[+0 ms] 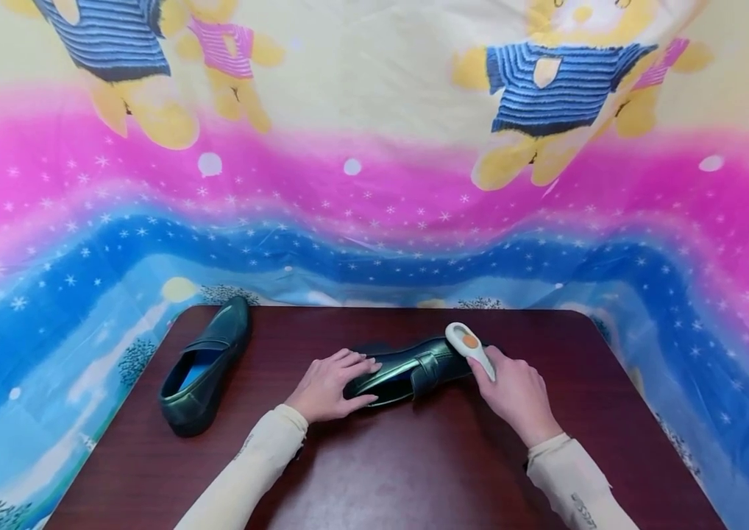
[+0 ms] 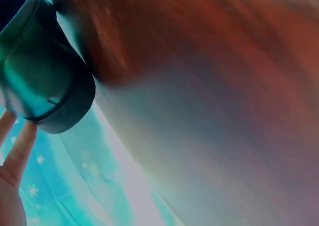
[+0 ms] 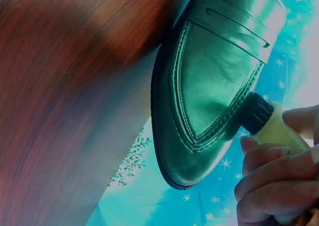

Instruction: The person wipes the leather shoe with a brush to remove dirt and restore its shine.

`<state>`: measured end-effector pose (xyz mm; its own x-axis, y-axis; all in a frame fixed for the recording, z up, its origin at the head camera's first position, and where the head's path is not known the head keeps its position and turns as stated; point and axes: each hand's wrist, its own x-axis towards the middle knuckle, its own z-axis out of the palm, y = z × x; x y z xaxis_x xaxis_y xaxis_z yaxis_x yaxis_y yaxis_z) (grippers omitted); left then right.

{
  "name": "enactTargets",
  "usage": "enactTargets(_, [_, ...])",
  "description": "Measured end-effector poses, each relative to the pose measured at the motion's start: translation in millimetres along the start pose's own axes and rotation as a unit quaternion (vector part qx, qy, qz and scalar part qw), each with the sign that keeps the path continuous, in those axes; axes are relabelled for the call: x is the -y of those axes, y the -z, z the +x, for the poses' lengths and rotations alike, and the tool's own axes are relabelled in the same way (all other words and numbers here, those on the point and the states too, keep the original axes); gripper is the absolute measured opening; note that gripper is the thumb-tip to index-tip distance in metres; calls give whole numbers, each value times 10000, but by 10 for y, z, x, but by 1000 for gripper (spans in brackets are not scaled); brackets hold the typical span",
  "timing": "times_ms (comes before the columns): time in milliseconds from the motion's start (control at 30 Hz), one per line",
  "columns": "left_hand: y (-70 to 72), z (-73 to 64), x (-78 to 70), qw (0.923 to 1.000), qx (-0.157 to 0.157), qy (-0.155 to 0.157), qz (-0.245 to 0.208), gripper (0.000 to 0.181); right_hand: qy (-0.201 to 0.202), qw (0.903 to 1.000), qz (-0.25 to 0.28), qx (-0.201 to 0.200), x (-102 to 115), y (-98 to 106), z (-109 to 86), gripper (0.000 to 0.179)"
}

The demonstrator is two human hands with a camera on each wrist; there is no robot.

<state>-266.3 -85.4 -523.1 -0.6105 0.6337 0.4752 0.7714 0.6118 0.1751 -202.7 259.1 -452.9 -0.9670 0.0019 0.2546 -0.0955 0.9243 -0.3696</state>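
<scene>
A black penny loafer lies on its sole across the table, toe to the right. My left hand holds its heel end, the thumb on the near side and the fingers on the far side. In the left wrist view two fingers touch the back of the heel. My right hand grips a shoe brush with a white handle and an orange oval. Up close, the dark bristles touch the side of the toe part, beside the stitched seam.
A second black loafer with a blue insole stands at the table's left, toe toward the back edge. The dark red-brown table has rounded back corners. Behind and around it hangs a cloth printed with bears and snowflakes.
</scene>
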Motion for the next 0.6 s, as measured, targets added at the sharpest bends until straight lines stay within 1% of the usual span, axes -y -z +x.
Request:
enactTargets(67, [10, -32, -7, 9993, 8, 187, -311, 49, -17, 10000, -14, -17, -3, -8, -11, 39])
enactTargets(100, [7, -45, -12, 9985, -47, 331, -429, 46, -26, 10000, -12, -24, -2, -13, -13, 39])
enactTargets(133, [5, -52, -21, 9969, -138, 555, -538, 43, -31, 10000, -15, -36, 0, -18, -15, 38])
enactTargets(167, [5, -56, -32, 9939, -264, 870, -628, 39, -24, 10000, -19, -48, 2, -24, -14, 38])
enactTargets(200, [2, -57, -43, 9888, -407, 1250, -706, 36, -12, 10000, -19, -58, 3, -28, -13, 38])
enactTargets(233, [-2, -54, -54, 9813, -502, 1689, -779, 35, 3, 10000, -27, -72, 4, -31, -10, 38])
enactTargets(267, [-3, -46, -70, 9710, -505, 2158, -892, 36, 13, 10000, -23, -77, 4, -30, -8, 38])
enactTargets(300, [-3, -34, -90, 9585, -401, 2616, -1060, 41, 24, 10000, -28, -90, 4, -27, -7, 38])
enactTargets(333, [1, -24, -119, 9419, -220, 3069, -1346, 47, 31, 9999, -46, -109, 1, -25, -6, 38])
enactTargets(367, [-2, -16, -151, 9224, 3, 3455, -1727, 54, 33, 9999, -61, -115, -3, -20, -8, 37])
enactTargets(400, [-5, -8, -187, 9005, 256, 3762, -2164, 63, 31, 9999, -74, -121, -9, -14, -10, 36])
enactTargets(433, [-8, -2, -229, 8763, 512, 4015, -2613, 71, 31, 9999, -93, -126, -16, -9, -12, 36])
enactTargets(467, [-13, 2, -273, 8509, 704, 4211, -3062, 79, 24, 9999, -98, -128, -26, -5, -16, 35])
enactTargets(500, [-22, 4, -317, 8264, 804, 4364, -3465, 85, 23, 9998, -106, -138, -35, -2, -19, 34])
enactTargets(533, [-34, 11, -361, 8039, 813, 4496, -3808, 91, 11, 9998, -112, -142, -52, -2, -25, 33])
enactTargets(567, [-49, 20, -399, 7878, 759, 4581, -4046, 95, 0, 9998, -120, -150, -69, -1, -32, 32])
enactTargets(600, [-58, 31, -433, 7778, 670, 4641, -4185, 96, -13, 9998, -121, -154, -85, 0, -40, 31])
